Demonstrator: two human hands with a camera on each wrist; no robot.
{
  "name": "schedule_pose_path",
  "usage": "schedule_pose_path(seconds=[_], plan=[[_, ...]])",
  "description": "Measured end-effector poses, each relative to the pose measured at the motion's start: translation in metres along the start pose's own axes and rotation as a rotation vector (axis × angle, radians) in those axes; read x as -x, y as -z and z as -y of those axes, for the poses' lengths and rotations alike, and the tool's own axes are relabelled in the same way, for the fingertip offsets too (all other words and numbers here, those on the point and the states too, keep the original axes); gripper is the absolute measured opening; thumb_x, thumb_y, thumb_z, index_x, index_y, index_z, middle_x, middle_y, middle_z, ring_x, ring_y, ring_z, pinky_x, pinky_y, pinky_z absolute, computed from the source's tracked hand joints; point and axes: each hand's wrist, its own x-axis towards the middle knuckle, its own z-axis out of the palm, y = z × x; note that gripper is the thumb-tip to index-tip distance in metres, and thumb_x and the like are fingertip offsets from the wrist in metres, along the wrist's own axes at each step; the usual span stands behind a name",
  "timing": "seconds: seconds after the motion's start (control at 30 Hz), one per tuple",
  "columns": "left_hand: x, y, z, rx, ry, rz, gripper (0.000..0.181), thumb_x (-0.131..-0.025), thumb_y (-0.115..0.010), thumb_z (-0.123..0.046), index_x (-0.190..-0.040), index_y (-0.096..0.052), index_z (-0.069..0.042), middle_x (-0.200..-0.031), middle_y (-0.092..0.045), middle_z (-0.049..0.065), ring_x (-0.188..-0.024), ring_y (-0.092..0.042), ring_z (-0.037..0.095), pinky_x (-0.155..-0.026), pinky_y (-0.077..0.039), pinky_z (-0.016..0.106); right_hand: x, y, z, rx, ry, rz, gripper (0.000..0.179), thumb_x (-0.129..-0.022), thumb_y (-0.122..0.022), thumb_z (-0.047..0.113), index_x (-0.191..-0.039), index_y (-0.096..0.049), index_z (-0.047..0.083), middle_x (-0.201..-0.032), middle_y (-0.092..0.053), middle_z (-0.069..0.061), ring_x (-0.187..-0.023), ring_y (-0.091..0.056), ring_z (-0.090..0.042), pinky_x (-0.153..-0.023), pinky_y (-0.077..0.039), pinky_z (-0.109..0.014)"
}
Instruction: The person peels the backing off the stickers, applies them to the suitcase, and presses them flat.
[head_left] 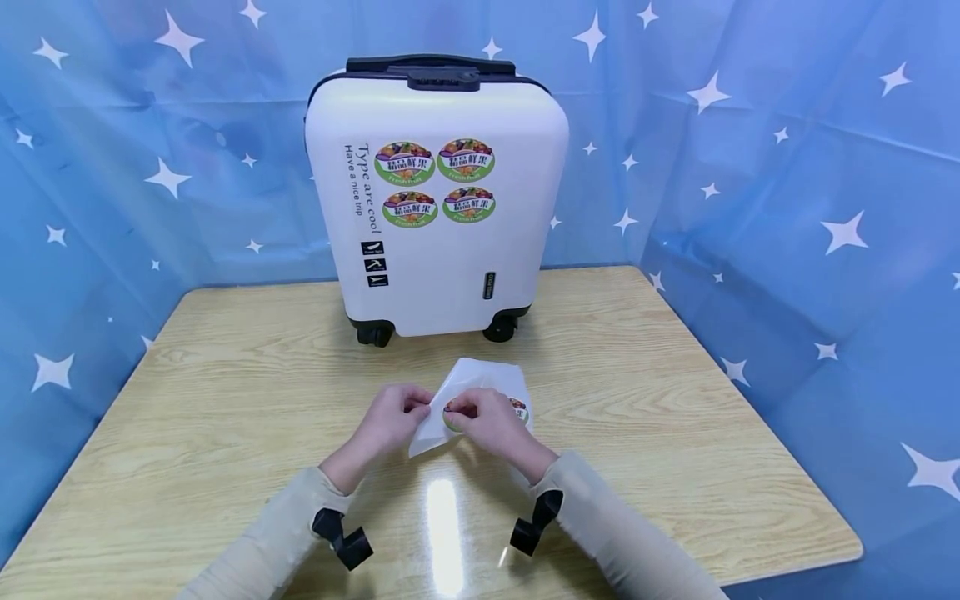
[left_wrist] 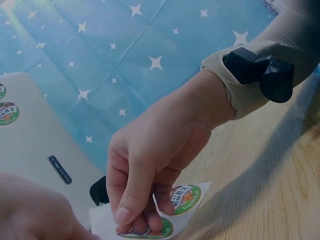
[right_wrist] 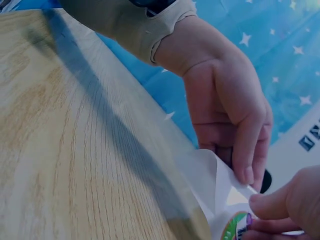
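Note:
A white sheet of stickers (head_left: 491, 375) is over the table in front of the suitcase, its left side curled up. My left hand (head_left: 393, 414) pinches the sheet's left edge between thumb and fingers. With bent fingers, my right hand (head_left: 487, 417) pinches at the edge of an oval fruit sticker (left_wrist: 162, 230) on the sheet, partly covering it. Another oval sticker (left_wrist: 189, 198) shows on the sheet beside the right hand. The white suitcase (head_left: 450, 267) stands upright behind the hands, with several matching oval stickers (head_left: 405, 163) on its upper front.
The suitcase rests on black wheels (head_left: 500, 327) on the wood-grain table (head_left: 247, 400). Blue cloth with white stars (head_left: 750, 167) hangs behind and along the sides. Black straps (head_left: 343, 540) sit on both sleeves, and a bright reflection lies on the table's near part.

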Motion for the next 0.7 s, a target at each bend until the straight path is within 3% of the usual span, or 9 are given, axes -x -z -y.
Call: schedule_pose_path(seconds=[0.7], plan=[[0.0010,-0.0081,-0.0030,0.107,0.012,0.006,0.011,-0.088,-0.054,0.007,-0.095,-0.062,0.008,-0.082,-0.065,0.012,-0.076,-0.062,0.021,-0.067,-0.051,0.032,0.0067,0.0008,0.0034,0.102,0.083,-0.063,0.010,-0.084,-0.068,0.013,-0.089,-0.070,0.004,-0.080,-0.064,0.001,-0.074,-0.057,-0.010,-0.065,-0.047,-0.023]])
